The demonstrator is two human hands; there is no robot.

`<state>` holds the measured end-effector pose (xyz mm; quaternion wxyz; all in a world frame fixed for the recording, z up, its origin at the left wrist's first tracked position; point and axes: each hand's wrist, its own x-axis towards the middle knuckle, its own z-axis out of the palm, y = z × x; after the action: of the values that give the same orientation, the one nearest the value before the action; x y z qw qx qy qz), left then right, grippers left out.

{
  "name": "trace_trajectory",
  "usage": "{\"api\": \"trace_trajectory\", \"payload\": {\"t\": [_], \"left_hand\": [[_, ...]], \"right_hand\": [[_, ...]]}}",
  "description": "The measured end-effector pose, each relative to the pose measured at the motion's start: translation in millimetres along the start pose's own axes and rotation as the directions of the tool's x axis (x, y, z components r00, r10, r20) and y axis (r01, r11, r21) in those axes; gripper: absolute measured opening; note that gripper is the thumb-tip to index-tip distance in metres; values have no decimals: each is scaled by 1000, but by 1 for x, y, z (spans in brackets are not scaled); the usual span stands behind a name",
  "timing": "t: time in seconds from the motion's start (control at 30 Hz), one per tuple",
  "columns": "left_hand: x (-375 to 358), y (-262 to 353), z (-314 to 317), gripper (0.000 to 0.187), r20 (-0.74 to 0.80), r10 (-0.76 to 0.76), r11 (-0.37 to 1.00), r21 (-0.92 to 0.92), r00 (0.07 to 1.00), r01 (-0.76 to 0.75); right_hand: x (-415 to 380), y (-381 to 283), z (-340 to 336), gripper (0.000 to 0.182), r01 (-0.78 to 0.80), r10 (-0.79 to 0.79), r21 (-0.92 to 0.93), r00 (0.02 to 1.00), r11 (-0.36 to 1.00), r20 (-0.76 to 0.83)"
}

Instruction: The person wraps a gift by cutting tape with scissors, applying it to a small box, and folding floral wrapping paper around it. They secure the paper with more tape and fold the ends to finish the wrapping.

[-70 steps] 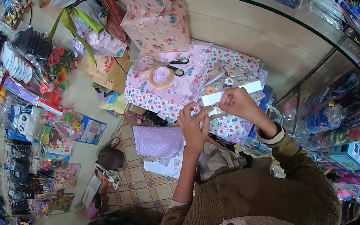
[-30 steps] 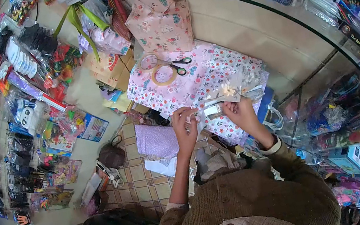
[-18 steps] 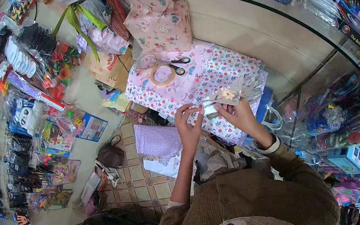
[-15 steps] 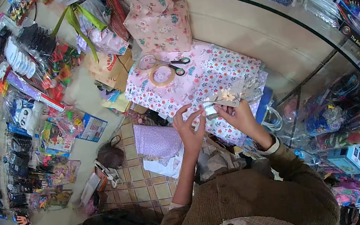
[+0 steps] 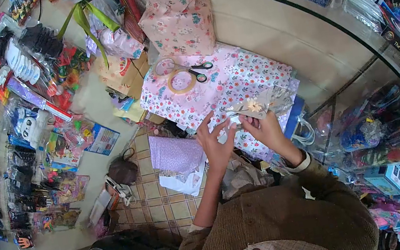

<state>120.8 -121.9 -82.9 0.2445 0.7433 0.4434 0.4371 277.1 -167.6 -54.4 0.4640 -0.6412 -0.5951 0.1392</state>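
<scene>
My right hand (image 5: pixel 268 130) pinches the near edge of a grey flat piece with a cream flower (image 5: pixel 254 104) on it, partly in shiny clear wrapping. Its exact kind I cannot make out. Beside it on the left, my left hand (image 5: pixel 217 142) is open, thumb and fingers apart, the thumb close to a small whitish strip at the piece's edge. Under both hands lies floral wrapping paper (image 5: pixel 255 75), white and pink. Farther up on that paper rest a roll of tape (image 5: pixel 173 88), a second clear roll (image 5: pixel 156 69) and black-handled scissors (image 5: pixel 199 71).
A parcel in pink floral paper (image 5: pixel 177 27) stands behind the sheet. Lilac patterned paper (image 5: pixel 175 153) hangs low at the left. A glass edge (image 5: pixel 290 2) curves behind, and glass shelves with packaged goods (image 5: pixel 372 132) stand at the right. Hanging packets (image 5: pixel 62 149) fill the left side.
My left hand has shifted slightly right and down, its thumb moving away from the whitish strip. My right hand keeps its hold on the flowered piece.
</scene>
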Motion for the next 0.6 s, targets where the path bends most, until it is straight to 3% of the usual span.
{"api": "trace_trajectory", "payload": {"t": [0.1, 0.3, 0.4, 0.5, 0.6], "left_hand": [[3, 8, -8, 33, 46, 46, 996, 74, 998, -49], [1, -22, -3, 37, 156, 45, 988, -153, 987, -20], [-4, -21, -5, 40, 146, 91, 983, -169, 985, -66], [-4, -18, -8, 45, 150, 54, 975, -220, 987, -20], [1, -27, -4, 46, 133, 131, 971, -215, 982, -100]], "right_hand": [[1, -1, -2, 14, 10, -9, -30, 1000, 999, 25], [1, 2, 0, 21, 182, -182, -133, 983, 974, 14], [0, 1, -2, 25, 130, -119, -133, 989, 983, 89], [2, -3, -6, 32, 199, -186, -141, 978, 970, 98], [0, 2, -2, 38, 232, -225, -145, 972, 962, 69]]}}
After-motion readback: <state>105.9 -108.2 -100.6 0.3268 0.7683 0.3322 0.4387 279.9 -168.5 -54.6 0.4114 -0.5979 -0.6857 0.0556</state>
